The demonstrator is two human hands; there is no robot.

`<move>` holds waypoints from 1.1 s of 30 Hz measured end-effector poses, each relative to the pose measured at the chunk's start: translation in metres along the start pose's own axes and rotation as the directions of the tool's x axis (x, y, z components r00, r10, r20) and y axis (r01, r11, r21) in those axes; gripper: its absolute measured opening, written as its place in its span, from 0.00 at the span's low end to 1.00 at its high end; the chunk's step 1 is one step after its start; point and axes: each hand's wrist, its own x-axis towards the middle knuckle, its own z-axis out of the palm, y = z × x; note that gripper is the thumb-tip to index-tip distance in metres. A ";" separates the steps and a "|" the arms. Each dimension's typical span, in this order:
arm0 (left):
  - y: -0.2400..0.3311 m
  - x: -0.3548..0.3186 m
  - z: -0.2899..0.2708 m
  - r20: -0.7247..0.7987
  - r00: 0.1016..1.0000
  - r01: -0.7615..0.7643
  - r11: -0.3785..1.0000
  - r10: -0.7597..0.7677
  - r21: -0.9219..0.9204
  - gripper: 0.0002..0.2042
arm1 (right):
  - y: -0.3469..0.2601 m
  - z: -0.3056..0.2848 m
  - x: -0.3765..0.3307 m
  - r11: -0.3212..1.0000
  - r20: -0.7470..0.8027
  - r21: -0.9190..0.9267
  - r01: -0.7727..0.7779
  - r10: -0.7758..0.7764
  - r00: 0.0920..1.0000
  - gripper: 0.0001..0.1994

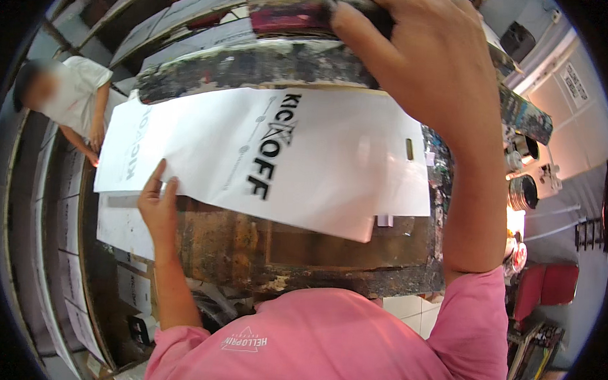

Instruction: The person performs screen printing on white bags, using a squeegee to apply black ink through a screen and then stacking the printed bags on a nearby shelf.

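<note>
- Lifting the paint-caked printing frame (268, 65) at the top centre of the picture, the right hand (422, 67) is clamped over its far dark edge, fingers curled round the frame so that only the knuckles and the thumb side show.
- The left hand (157, 208), at the middle left, pinches the near left edge of the white printed bag (271, 159); two fingers lie flat on top and the thumb is hidden beneath, so the grip looks narrow and light.
- The bag lies across the middle of the frame on the stained wooden printing table (302, 250), its black lettering facing up and its cut-out handle slot toward the right; its top edge sits just under the raised frame.
- To do this well, I judge that the frame should stay well clear of the bag while the sheet moves, since any touch would likely smear fresh ink.
- Drawing the bag by its blank margin, flat and low, would keep the fingers off the lettering.
- A second printed sheet (128, 150) lies at the left, touching or overlapped by the bag; I cannot tell which lies on top.
- Another person in a white shirt (76, 88) works at the upper left, their hands apart from these.
</note>
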 end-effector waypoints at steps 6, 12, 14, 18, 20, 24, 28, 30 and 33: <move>-0.097 0.099 -0.164 -0.068 0.998 0.021 0.960 -0.002 0.280 0.25 | 0.002 0.005 0.000 0.990 0.027 -0.140 -0.014 0.018 0.999 0.22; -0.190 0.199 -0.285 -0.011 0.967 0.224 0.832 -0.254 0.508 0.29 | 0.008 0.011 -0.006 0.984 -0.083 -0.163 0.071 -0.085 0.993 0.23; -0.181 0.215 -0.275 -0.093 0.986 0.160 0.641 -0.137 0.751 0.29 | 0.009 0.009 -0.004 0.983 -0.025 -0.181 0.036 -0.042 0.999 0.23; -0.077 0.164 -0.137 0.106 0.940 -0.299 0.631 0.324 0.716 0.28 | 0.004 0.005 -0.004 0.977 0.115 -0.171 -0.126 0.147 0.983 0.20; -0.018 0.075 -0.053 0.420 0.905 -0.142 0.977 0.062 0.161 0.38 | -0.001 0.007 -0.020 0.984 0.058 -0.155 -0.089 0.098 0.993 0.23; 0.053 -0.099 0.029 0.575 0.766 0.370 0.533 0.288 -0.761 0.59 | -0.022 0.028 -0.105 0.964 0.197 -0.259 0.068 -0.017 0.980 0.31; 0.040 -0.160 0.039 0.615 0.664 0.724 0.162 -0.425 -0.670 0.61 | -0.028 0.058 -0.202 1.000 0.571 0.015 -0.019 0.008 0.821 0.17; 0.015 -0.161 0.045 0.619 0.533 0.834 0.231 -0.577 -0.502 0.62 | -0.038 0.076 -0.231 0.976 0.710 0.077 -0.203 0.090 0.698 0.19; -0.021 -0.157 0.051 0.628 0.373 0.867 0.015 -0.683 -0.499 0.62 | -0.048 0.098 -0.260 0.953 0.711 0.087 -0.289 0.143 0.688 0.20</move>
